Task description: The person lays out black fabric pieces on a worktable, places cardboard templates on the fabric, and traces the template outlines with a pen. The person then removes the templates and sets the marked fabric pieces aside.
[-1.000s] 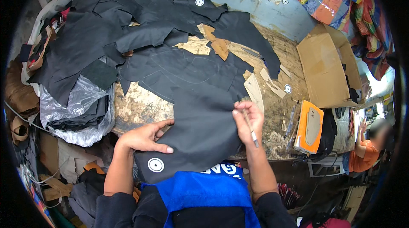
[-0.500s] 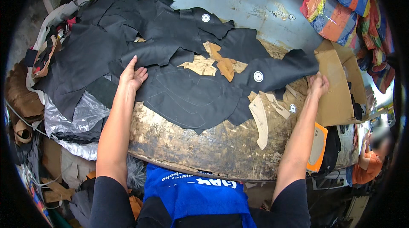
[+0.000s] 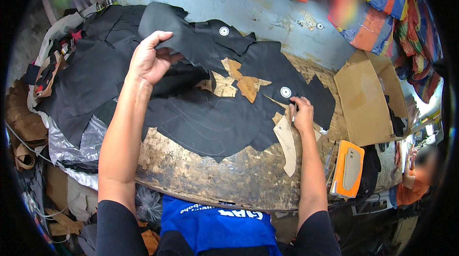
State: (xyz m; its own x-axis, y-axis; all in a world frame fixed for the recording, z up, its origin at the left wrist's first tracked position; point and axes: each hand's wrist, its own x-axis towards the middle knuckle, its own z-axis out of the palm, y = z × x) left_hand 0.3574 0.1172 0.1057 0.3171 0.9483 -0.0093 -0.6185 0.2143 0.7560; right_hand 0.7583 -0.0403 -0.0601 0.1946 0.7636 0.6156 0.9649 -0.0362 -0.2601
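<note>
A large sheet of black leather-like material (image 3: 205, 122) with pale curved lines drawn on it lies across the wooden table. My left hand (image 3: 152, 60) is closed on a raised fold of it at the upper left. Over the sheet's right part, my right hand (image 3: 302, 112) grips a slim pen-like tool (image 3: 293, 115), close to a white ringed disc (image 3: 285, 92). Another white disc (image 3: 224, 31) rests farther back on the sheet. Below my right hand lies a long beige card pattern piece (image 3: 286, 147). Tan and brown pieces (image 3: 246, 88) show through a gap in the middle.
A cardboard box (image 3: 356, 98) stands at the right. Nearer lies an orange-edged pad (image 3: 347, 169) with a beige piece on it. Clear plastic wrap (image 3: 86, 127) is at the left. Striped woven sacks (image 3: 377, 21) hang at the back right. A person in orange (image 3: 412, 188) is far right.
My left hand has moved up, raising a fold of the black material. My right hand has let go of the right edge, which now lies flat, and come left with a slim tool.
</note>
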